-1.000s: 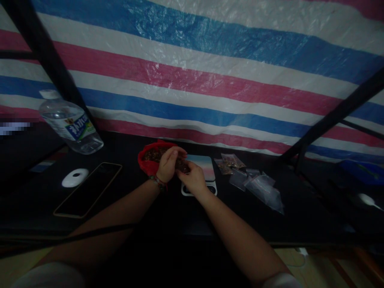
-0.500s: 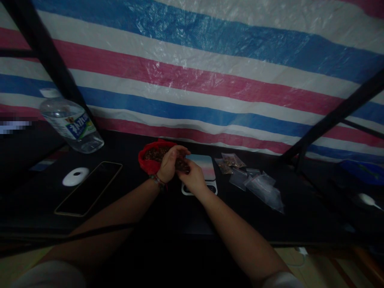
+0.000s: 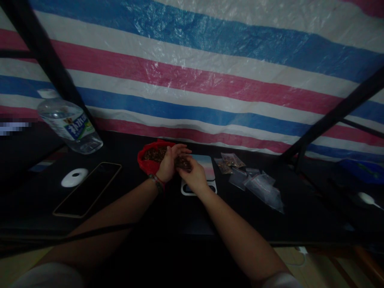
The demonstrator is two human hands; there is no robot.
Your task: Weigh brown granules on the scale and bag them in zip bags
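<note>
And there's the glossy, crinkled plastic of the red, white and blue striped sheet (image 3: pixel 210 72); flat black worktop (image 3: pixel 255 224), matt; squarish white plastic scale (image 3: pixel 207 168), smooth-topped!

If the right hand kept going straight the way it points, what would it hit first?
The right hand would likely meet the dark brown bits at its fingers first, then the left hand just beyond. Depth is hard to judge in this one view.
</note>
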